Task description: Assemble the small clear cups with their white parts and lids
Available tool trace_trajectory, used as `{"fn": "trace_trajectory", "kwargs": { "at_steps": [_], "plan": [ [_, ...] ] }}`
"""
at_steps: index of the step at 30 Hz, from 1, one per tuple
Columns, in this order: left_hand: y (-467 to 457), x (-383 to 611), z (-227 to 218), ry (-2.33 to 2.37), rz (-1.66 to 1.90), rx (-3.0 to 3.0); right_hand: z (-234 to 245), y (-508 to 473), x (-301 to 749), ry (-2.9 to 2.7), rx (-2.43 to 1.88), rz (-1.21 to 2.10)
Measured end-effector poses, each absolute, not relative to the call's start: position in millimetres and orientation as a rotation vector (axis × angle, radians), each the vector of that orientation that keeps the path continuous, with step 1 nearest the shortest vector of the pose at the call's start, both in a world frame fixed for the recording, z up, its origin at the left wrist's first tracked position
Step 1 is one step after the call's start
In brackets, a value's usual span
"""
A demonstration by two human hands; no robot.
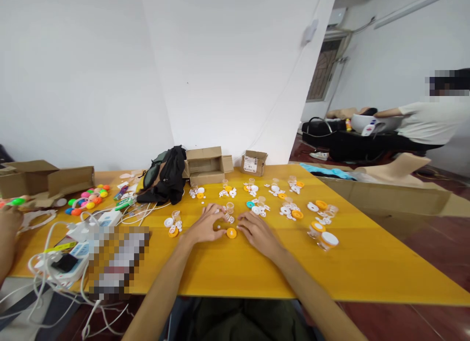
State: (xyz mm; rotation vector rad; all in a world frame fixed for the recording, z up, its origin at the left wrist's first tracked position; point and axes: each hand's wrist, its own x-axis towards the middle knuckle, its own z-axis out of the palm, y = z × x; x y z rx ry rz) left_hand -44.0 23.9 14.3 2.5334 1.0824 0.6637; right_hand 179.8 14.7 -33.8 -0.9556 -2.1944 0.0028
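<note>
Orange disc (pixel 231 232) flat on the yellow table (pixel 253 277), approx. midway btwn near & far edges, sits in the gap btwn my two hands. My left hand (pixel 205 227) is spread wide, thumb tip just beside the disc, nothing gripped. My right hand (pixel 259 233), fingers bent, comes in from the other side; a tiny white piece (pixel 238 227) shows at its fingertips, but can't tell if they're holding it. Just beyond, toward the far edge: white perforated pcs (pixel 229 219) & a clear cup (pixel 229 207). Similar sets w/ white, orange & clear parts lie in clusters across the table, incl. one w/ a teal ring (pixel 250 204). Toward the right edge, two lidded jars (pixel 329 240) stand side by side. Along the far edge: dark backpack (pixel 165 177), open carton (pixel 205 177), small box (pixel 254 163). Toward the left edge: colored balls (pixel 88 199), white power strips (pixel 79 260) w/ tangled cables, plus another person's hand (pixel 10 218). Bkgd, past the far right corner: a person in a white top (pixel 428 123), arm out to a white basin (pixel 362 121).
</note>
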Motion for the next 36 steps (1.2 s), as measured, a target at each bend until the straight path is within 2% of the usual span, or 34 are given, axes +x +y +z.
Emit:
{"fn": "trace_trajectory", "kwargs": {
  "at_steps": [12, 36],
  "plan": [
    [22.6, -42.1, 14.7, 1.067, 0.632, 2.520, -29.9, 12.7, 179.2, -2.191, -0.947, 0.029],
    [18.3, -21.2, 5.4, 1.007, 0.635, 2.514, -26.8, 6.0, 178.4, -2.100, -0.849, 0.483]
  ]
}}
